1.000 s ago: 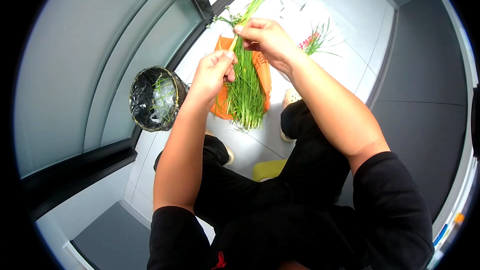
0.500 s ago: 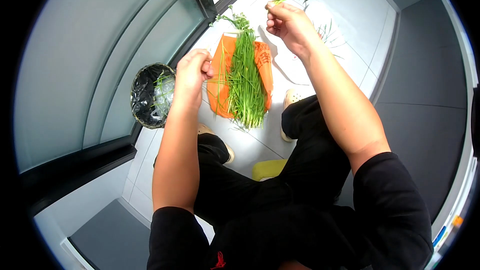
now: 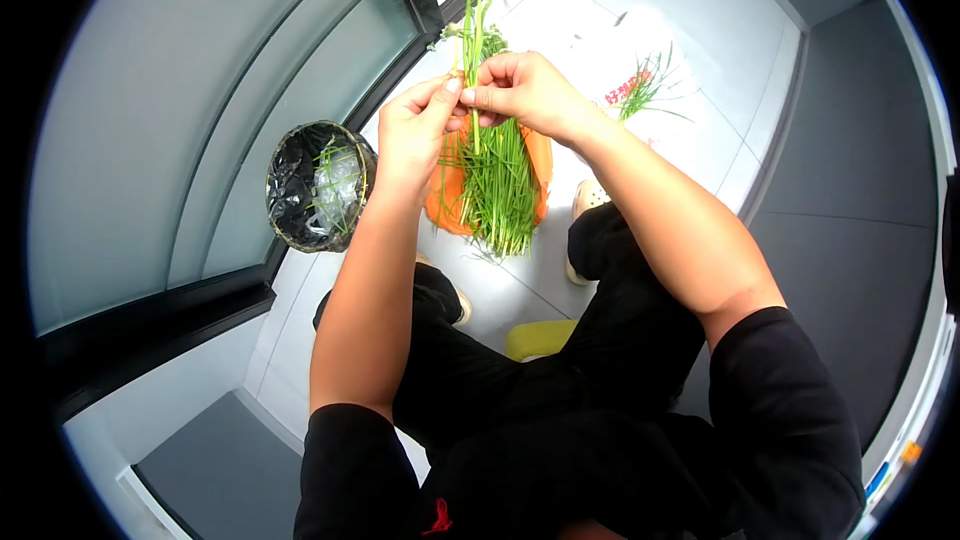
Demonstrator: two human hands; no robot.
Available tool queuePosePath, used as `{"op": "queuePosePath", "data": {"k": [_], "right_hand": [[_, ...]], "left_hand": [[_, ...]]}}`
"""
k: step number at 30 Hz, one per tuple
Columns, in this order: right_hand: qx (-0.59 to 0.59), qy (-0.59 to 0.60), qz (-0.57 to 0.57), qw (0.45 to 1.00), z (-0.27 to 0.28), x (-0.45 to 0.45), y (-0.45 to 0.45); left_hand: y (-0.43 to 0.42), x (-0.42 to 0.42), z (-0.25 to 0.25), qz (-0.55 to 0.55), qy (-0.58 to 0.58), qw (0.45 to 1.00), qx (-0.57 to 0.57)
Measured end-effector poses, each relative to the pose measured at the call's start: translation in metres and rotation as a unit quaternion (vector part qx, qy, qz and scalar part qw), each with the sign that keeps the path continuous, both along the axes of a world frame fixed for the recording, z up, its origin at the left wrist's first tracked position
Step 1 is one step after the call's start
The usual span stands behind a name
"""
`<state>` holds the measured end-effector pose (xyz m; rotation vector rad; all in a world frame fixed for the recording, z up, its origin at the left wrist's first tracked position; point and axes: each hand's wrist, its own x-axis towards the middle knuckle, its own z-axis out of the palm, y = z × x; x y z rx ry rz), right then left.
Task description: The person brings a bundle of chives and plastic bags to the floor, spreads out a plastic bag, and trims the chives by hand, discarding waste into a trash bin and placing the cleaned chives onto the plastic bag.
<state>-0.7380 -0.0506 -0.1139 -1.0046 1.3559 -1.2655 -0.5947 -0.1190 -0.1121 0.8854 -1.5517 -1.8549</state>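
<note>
Above the pile, my right hand (image 3: 528,95) pinches a few chives (image 3: 473,35) that stand nearly upright, their green tips pointing away from me. My left hand (image 3: 412,135) is closed in a pinch against the same stalks, its thumb close to the right thumb. A thin yellowish piece shows at the left fingertips. Below lies a heap of chives (image 3: 498,195) on an orange plastic bag (image 3: 447,202), with white flower heads at its far end partly behind my hands.
A bin (image 3: 272,180) lined with a black bag stands at the left by a glass door (image 3: 130,140), with clear plastic and green scraps inside. Right of the heap, a small bunch of chives (image 3: 645,90) lies on a white bag with red print (image 3: 618,97). My shoes flank the heap.
My right hand has come left and nearer with its chives, now turned upright. My left hand has moved up and right to meet it. The small bunch at right is less hidden.
</note>
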Motion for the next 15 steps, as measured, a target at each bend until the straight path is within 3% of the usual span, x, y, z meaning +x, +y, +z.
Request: {"op": "queuePosePath", "data": {"k": [5, 6, 10, 15], "right_hand": [[-0.019, 0.155, 0.006, 0.988, -0.003, 0.001, 0.0], [-0.023, 0.188, 0.013, 0.982, -0.001, 0.002, 0.001], [-0.022, 0.165, -0.005, 0.986, 0.0, 0.003, 0.002], [0.008, 0.121, -0.015, 0.993, -0.001, -0.001, 0.004]], "left_hand": [[-0.006, 0.004, 0.001, -0.025, -0.019, 0.999, 0.026], [-0.008, 0.004, -0.002, -0.022, -0.056, 0.998, -0.035], [-0.009, 0.003, -0.011, -0.002, -0.14, 0.979, -0.148], [-0.004, 0.003, -0.006, 0.011, -0.107, 0.984, -0.142]]}}
